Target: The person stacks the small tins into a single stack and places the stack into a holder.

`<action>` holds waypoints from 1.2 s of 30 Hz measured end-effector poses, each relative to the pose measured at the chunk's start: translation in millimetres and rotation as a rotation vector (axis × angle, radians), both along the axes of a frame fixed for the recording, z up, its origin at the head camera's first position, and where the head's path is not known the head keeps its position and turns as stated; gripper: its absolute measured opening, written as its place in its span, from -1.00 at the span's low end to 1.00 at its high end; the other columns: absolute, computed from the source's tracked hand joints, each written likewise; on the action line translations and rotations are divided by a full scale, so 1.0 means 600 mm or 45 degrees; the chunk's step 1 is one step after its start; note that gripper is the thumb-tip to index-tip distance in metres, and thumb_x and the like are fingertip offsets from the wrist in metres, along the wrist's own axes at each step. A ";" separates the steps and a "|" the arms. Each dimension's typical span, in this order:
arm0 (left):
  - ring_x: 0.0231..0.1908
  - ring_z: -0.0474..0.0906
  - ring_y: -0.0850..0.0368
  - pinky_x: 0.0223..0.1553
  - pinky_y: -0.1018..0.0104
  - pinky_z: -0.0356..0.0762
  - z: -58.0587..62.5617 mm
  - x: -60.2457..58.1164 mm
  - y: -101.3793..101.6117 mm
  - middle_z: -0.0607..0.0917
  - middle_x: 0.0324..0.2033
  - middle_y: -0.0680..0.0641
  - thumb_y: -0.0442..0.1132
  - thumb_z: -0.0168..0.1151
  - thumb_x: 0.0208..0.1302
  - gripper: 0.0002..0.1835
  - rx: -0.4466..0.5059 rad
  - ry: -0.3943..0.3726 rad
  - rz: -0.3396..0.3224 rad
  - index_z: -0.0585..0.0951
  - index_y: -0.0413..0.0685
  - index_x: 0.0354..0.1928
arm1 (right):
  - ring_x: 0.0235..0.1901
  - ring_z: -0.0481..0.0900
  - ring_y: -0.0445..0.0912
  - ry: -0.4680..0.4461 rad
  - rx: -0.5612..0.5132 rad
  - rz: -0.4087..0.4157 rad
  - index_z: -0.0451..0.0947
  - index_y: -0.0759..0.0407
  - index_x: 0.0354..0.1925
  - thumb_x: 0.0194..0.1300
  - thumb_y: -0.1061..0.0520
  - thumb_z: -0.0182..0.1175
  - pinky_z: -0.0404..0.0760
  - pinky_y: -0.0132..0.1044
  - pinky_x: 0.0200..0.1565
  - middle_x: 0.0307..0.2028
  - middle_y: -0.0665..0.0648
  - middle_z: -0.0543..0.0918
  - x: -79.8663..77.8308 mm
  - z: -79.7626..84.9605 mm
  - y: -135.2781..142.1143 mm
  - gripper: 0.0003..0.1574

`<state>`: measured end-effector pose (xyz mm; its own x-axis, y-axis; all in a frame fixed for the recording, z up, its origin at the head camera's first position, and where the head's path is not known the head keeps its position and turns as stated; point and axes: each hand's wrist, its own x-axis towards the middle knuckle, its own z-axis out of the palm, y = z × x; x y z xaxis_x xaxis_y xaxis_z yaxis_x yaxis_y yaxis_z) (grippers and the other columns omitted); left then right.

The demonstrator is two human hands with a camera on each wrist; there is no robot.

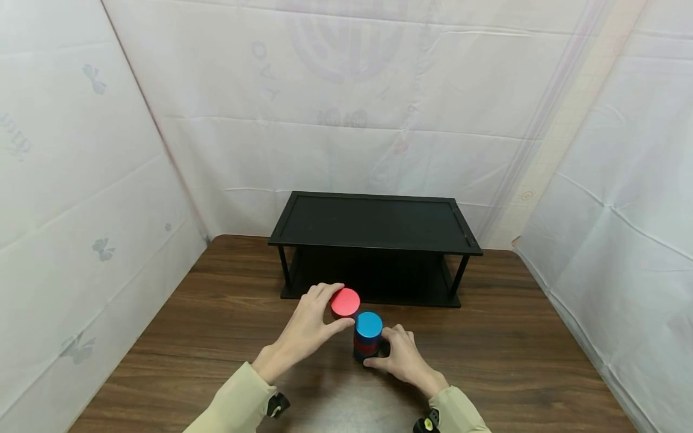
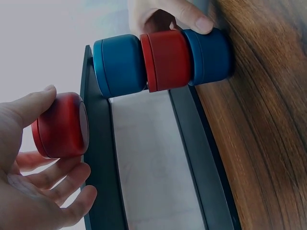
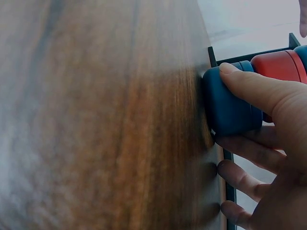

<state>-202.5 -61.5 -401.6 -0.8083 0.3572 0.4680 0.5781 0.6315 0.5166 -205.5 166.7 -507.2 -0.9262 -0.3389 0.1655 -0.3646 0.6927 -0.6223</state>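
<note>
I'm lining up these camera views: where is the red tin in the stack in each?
Head: the stack's red tin, below centre, under the top blue tin.
Left wrist: red tin, upper middle, between top blue tin and bottom blue tin.
Right wrist: red tin, upper right, partly hidden by the right hand.
Shared landmark: the black shelf.

in my right wrist view, the top blue tin (image 3: 301,53) runs off the right edge, my left hand (image 3: 303,18) is cropped to a sliver, and the table top (image 3: 86,120) is blurred. there my right hand (image 3: 288,155) hides part of the middle red tin (image 3: 274,64) and of the bottom blue tin (image 3: 228,105).
</note>
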 end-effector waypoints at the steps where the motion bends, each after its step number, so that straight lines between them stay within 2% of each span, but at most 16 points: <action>1: -0.02 0.44 0.13 0.02 0.10 0.47 0.000 0.000 0.001 0.60 0.00 -0.02 -0.03 0.48 0.03 -0.29 -0.001 -0.002 -0.002 0.46 -0.08 0.23 | -0.21 0.35 -0.20 0.000 0.000 0.001 0.62 0.00 -0.04 -0.04 -0.15 0.49 0.18 -0.21 -0.12 -0.16 -0.07 0.71 0.000 0.000 0.000 -0.41; 17: -0.01 0.42 0.15 0.04 0.15 0.46 -0.001 0.004 0.019 0.59 0.02 -0.01 0.00 0.46 0.06 -0.28 -0.018 -0.055 -0.040 0.45 -0.06 0.26 | -0.21 0.34 -0.21 0.002 0.013 0.007 0.60 -0.01 -0.01 -0.03 -0.17 0.48 0.19 -0.20 -0.11 -0.15 -0.07 0.71 -0.002 -0.001 0.001 -0.38; 36: -0.04 0.40 0.21 0.04 0.15 0.45 -0.008 0.007 0.040 0.59 -0.02 0.02 0.01 0.45 0.07 -0.30 -0.024 -0.052 -0.082 0.45 -0.04 0.24 | -0.23 0.34 -0.24 0.037 -0.002 0.006 0.61 0.00 -0.06 -0.05 -0.15 0.50 0.18 -0.22 -0.12 -0.20 -0.11 0.71 0.000 -0.002 0.001 -0.42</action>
